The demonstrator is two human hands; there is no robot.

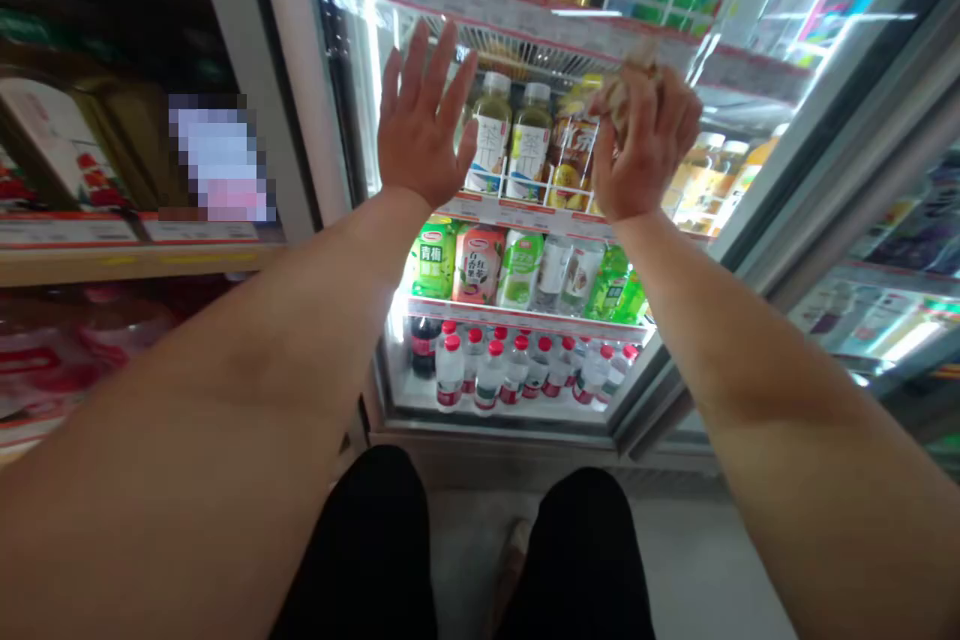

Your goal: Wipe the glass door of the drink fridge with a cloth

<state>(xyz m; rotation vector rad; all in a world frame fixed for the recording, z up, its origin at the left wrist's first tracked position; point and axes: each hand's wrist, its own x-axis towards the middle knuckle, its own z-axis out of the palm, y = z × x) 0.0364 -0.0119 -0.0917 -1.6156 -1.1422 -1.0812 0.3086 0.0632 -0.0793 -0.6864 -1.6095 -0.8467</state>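
My left hand (429, 125) is raised with its fingers stretched out and spread, palm toward the glass door of a lit drinks cooler; it holds nothing. Level with it on the right, my right hand (649, 145) is closed around a crumpled brownish cloth (621, 105), held up at the glass. Most of the cloth is hidden by my fingers, and I cannot tell whether it touches the pane. Behind the glass, tea bottles (490, 135) with white labels stand between my hands.
The cooler's lower shelves hold green and red drink bottles (480, 265) and small red-capped water bottles (489, 375). A metal door frame (817, 160) slants along the right. Shelving (127, 265) with large bottles stands at left. My black-clad knees (367, 540) are below, over a grey floor (690, 550).
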